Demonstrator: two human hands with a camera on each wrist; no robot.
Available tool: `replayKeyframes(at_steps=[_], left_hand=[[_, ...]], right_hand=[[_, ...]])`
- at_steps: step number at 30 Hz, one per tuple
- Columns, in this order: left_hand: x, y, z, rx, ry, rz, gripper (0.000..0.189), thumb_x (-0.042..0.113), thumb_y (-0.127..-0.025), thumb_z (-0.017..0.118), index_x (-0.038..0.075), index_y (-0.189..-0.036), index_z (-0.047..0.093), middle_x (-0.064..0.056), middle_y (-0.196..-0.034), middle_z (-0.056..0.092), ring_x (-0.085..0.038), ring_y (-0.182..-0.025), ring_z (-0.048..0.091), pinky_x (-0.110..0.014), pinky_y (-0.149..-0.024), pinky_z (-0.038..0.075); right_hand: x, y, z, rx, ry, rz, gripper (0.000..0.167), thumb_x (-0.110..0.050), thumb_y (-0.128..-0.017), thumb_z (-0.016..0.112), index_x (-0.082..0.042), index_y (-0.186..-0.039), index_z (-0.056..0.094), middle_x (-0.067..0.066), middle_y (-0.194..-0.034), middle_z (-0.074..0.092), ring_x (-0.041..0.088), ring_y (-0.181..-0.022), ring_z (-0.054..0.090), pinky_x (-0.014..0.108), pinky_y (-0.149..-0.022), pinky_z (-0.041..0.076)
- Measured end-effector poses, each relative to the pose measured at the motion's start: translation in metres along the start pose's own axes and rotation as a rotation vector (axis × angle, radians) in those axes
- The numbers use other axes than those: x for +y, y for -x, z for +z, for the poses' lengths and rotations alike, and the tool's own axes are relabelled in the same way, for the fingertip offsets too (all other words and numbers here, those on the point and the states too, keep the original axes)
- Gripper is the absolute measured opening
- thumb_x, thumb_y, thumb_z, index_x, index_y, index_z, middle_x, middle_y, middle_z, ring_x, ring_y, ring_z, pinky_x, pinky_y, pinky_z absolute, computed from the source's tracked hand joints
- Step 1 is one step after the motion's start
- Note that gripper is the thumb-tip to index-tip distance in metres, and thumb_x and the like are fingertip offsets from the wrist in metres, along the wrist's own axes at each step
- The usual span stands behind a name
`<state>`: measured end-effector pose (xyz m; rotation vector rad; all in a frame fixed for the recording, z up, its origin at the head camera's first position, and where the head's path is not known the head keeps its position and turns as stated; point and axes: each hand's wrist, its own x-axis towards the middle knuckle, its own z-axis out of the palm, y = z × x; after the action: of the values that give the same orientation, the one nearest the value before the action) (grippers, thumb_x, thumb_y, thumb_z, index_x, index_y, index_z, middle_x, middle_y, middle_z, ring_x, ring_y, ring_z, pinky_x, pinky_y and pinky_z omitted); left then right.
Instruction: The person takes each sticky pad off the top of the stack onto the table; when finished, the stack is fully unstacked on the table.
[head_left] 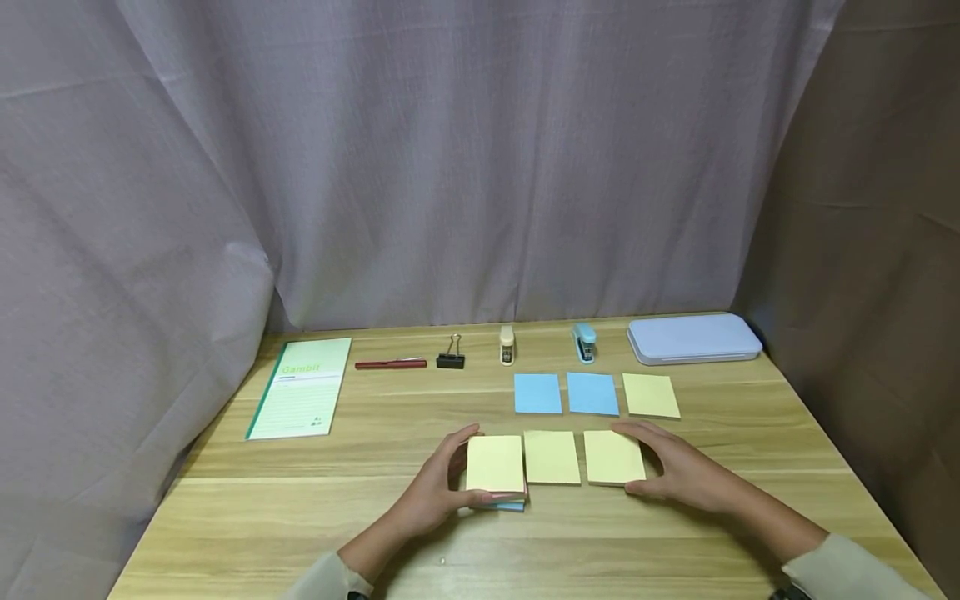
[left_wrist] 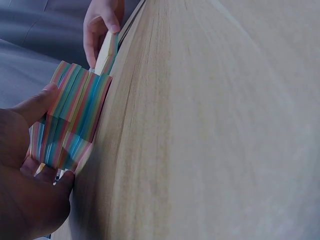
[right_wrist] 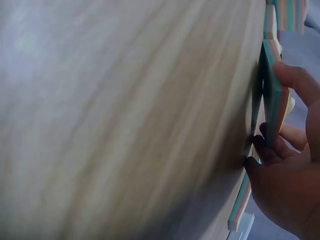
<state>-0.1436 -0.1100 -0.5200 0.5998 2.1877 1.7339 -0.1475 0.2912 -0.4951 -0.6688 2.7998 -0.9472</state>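
Note:
In the head view my left hand [head_left: 433, 493] grips a stack of sticky note pads [head_left: 495, 463] at its left side, yellow on top. Striped, multicoloured edges of the stack [left_wrist: 70, 112] face the left wrist view. My right hand [head_left: 684, 472] pinches another sticky note pad [head_left: 611, 456], also yellow on top, between thumb and fingers. A dark gap under this pad [right_wrist: 275, 100] in the right wrist view shows it tilted, partly off the table. Between the hands lies a third yellow-topped pad [head_left: 552, 457], close beside the stack.
Behind the hands lie two blue pads [head_left: 537, 393] and a yellow pad [head_left: 651, 395]. Along the back are a notebook [head_left: 303, 400], red pen [head_left: 390, 364], binder clip [head_left: 451, 360], cream stapler [head_left: 507, 345], blue stapler [head_left: 584, 342] and pale case [head_left: 693, 337]. Grey curtains [head_left: 420, 167] hang behind.

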Motion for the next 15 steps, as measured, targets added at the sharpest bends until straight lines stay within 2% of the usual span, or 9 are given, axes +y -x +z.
replayKeyframes(at_steps=[2,4,15], left_hand=[[-0.0001,0.0001,0.0002,0.001,-0.002,0.001,0.094,0.011,-0.084,0.086,0.008,-0.160,0.030,-0.012,-0.156,0.042,-0.031,-0.150,0.037,-0.049,-0.124,0.031],[-0.0001,0.0002,0.0004,0.002,-0.004,0.001,0.094,0.011,-0.084,0.086,0.008,-0.160,0.030,-0.012,-0.156,0.042,-0.031,-0.150,0.036,-0.049,-0.124,0.031],[0.0002,-0.0005,0.0018,0.009,0.012,-0.001,0.094,0.009,-0.084,0.086,0.007,-0.159,0.030,-0.013,-0.156,0.043,-0.031,-0.149,0.038,-0.050,-0.124,0.030]], right_hand=[[0.0018,-0.0003,0.0013,-0.002,0.013,-0.004,0.086,-0.043,-0.083,0.086,-0.010,-0.153,0.048,0.015,-0.154,0.048,0.039,-0.142,0.044,0.058,-0.108,0.045],[0.0028,-0.0005,0.0027,-0.003,0.016,-0.006,0.086,-0.042,-0.083,0.086,-0.009,-0.153,0.047,0.015,-0.154,0.047,0.039,-0.142,0.044,0.061,-0.107,0.045],[0.0007,0.0001,0.0035,-0.005,0.047,-0.043,0.085,-0.037,-0.084,0.087,-0.007,-0.152,0.048,0.016,-0.152,0.048,0.040,-0.139,0.047,0.062,-0.106,0.047]])
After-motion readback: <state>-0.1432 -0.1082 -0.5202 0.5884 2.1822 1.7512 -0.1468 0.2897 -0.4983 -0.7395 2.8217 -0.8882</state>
